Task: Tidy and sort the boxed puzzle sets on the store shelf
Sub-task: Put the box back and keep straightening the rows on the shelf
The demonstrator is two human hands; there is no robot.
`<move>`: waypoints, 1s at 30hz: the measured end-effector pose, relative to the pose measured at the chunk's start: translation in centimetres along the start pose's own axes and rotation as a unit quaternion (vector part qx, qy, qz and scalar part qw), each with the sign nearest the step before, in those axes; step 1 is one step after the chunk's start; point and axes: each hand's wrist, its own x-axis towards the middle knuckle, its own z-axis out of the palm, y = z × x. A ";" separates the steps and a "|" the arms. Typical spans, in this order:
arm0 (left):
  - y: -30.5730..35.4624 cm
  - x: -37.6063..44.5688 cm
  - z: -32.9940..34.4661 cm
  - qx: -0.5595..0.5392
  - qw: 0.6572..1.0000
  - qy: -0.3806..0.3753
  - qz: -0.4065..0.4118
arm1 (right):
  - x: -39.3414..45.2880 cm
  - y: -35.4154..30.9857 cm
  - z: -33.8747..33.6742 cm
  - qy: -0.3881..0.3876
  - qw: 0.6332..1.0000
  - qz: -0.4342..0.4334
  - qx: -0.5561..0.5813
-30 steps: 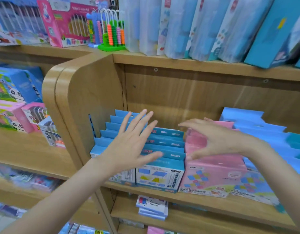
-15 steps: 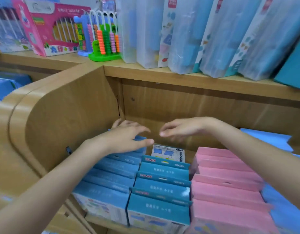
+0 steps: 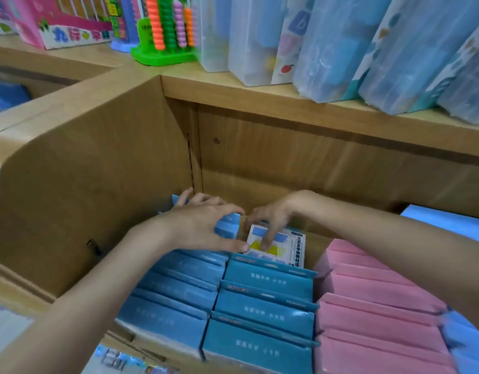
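Rows of boxed puzzle sets stand on the wooden shelf [image 3: 260, 174]: light blue boxes [image 3: 176, 290] on the left, teal boxes [image 3: 265, 311] in the middle, pink boxes [image 3: 376, 306] on the right. At the back of the teal row a white-faced box [image 3: 289, 245] leans backward. My right hand [image 3: 273, 220] has its fingertips pressed on that box's face. My left hand [image 3: 203, 225] lies flat over the rearmost light blue boxes, thumb along their front and fingers reaching behind them.
The shelf's curved wooden side panel [image 3: 84, 190] stands close on the left. The upper shelf carries a green abacus [image 3: 165, 31], a pink toy box [image 3: 57, 20] and several clear-wrapped packs [image 3: 341, 44]. More light blue boxes [image 3: 443, 222] sit at the far right.
Both hands have dropped from above the boxes onto them. My right hand has come down on the white-faced box and my left onto the rear light blue boxes. The view has moved closer.
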 end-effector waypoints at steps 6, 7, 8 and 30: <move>0.0 0.0 0.2 0.005 1.000 0.011 0.005 | 0.0 0.4 0.3 0.007 0.999 0.012 -0.045; -0.1 0.0 0.2 0.004 1.000 0.012 0.006 | 0.0 0.4 0.4 0.010 0.998 0.010 -0.064; -0.1 0.0 0.2 0.005 1.000 0.013 0.006 | 0.0 0.3 0.6 0.013 0.997 0.010 -0.080; 0.0 0.1 0.1 0.018 1.000 0.014 0.006 | -7.0 -1.7 -0.3 0.310 0.947 -0.069 -0.044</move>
